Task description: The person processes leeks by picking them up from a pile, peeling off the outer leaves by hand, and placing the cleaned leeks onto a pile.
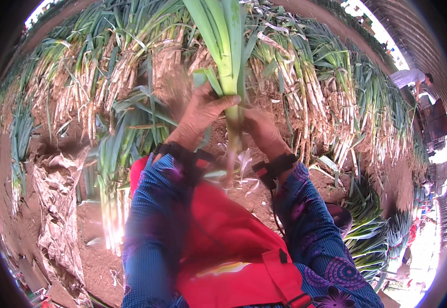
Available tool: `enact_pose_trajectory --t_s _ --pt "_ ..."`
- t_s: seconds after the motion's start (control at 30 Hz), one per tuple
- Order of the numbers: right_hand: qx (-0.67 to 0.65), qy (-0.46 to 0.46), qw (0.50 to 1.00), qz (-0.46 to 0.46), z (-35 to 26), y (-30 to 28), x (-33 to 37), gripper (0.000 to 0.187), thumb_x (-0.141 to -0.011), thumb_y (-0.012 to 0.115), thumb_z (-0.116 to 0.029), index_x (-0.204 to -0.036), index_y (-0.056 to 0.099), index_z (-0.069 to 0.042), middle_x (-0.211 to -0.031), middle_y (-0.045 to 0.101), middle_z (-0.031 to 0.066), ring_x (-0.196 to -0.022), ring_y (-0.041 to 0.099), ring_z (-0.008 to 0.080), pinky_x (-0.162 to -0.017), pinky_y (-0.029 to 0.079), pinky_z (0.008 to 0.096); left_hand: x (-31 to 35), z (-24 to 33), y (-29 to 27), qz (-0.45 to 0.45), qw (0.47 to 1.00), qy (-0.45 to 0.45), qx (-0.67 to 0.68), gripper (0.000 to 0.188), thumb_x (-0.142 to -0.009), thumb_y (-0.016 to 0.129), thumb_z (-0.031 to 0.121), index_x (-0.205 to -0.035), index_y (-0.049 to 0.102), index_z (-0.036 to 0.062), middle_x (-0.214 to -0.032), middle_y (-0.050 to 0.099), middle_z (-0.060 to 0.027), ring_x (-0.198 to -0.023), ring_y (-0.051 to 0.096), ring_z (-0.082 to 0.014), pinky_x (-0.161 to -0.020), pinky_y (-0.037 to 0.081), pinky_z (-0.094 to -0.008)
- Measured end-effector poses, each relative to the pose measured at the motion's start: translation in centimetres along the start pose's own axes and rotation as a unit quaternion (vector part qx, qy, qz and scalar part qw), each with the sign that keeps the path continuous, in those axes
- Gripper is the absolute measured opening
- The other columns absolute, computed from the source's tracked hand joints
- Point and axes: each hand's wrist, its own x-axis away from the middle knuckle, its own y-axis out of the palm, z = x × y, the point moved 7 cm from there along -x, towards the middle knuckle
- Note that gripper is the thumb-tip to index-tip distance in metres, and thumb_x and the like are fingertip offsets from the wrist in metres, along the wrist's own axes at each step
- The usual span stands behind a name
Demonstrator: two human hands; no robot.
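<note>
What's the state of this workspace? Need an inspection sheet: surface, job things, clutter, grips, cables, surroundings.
Surface: brown soil.
Job things: one leek in hand, leaves pointing away from the wearer, lower end blurred; leek piles beyond.
Clutter: pale scraps on the ground; crumpled sheet at left.
Grips: left grip closed around the leek; right grip beside its stem, blurred, hold unclear.
Cables: dark cord at the right wristband.
Surroundings: bending person at far right; ribbed roof above.

Daylight point(426, 262) glares between brown soil point(92, 272) and ribbed roofing point(418, 31).
</note>
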Motion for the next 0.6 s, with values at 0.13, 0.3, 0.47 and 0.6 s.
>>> enact_pose_trajectory --t_s 0.13,0.3,0.47,0.6 --pt "-0.041 0.037 0.998 0.0 1.8 1.2 0.9 0.035 -0.09 0.051 -0.027 -0.114 0.055 -0.002 -0.099 0.061 0.0066 -0.084 0.057 0.0139 -0.073 0.046 0.0259 0.4 1.3 0.0 0.002 1.0 0.004 -0.013 0.033 -0.077 0.075 0.012 -0.108 0.064 0.0078 -0.096 0.067 -0.0019 -0.09 0.061 -0.0121 -0.083 0.047 -0.0287" --pt "-0.125 0.039 0.991 0.006 2.7 0.7 1.1 0.031 -0.091 0.05 -0.023 -0.114 0.056 -0.003 -0.1 0.06 0.0073 -0.089 0.056 0.0129 -0.076 0.045 0.0253 1.0 2.2 0.3 -0.014 0.999 -0.028 -0.034 0.03 -0.077 0.076 0.015 -0.104 0.064 0.0073 -0.092 0.066 -0.0014 -0.086 0.06 -0.0122 -0.081 0.046 -0.0283" --pt "0.09 -0.009 0.993 -0.074 2.3 0.9 1.0 0.024 -0.09 0.049 -0.018 -0.103 0.062 -0.002 -0.084 0.06 0.0025 -0.071 0.056 0.0112 -0.061 0.043 0.0223 1.7 2.1 0.6 -0.059 0.996 -0.072 -0.015 0.028 -0.078 0.075 0.016 -0.102 0.064 0.0076 -0.09 0.065 0.0002 -0.085 0.059 -0.0119 -0.081 0.044 -0.028" --pt "0.106 0.019 0.984 -0.14 4.4 0.5 -0.1 0.022 -0.091 0.049 -0.019 -0.097 0.063 -0.003 -0.076 0.06 0.0002 -0.065 0.055 0.0085 -0.057 0.042 0.0206 1.5 2.3 1.5 -0.076 0.994 -0.049 0.056 0.029 -0.08 0.073 0.014 -0.106 0.062 0.0083 -0.094 0.064 0.0012 -0.087 0.057 -0.0113 -0.082 0.043 -0.0282"
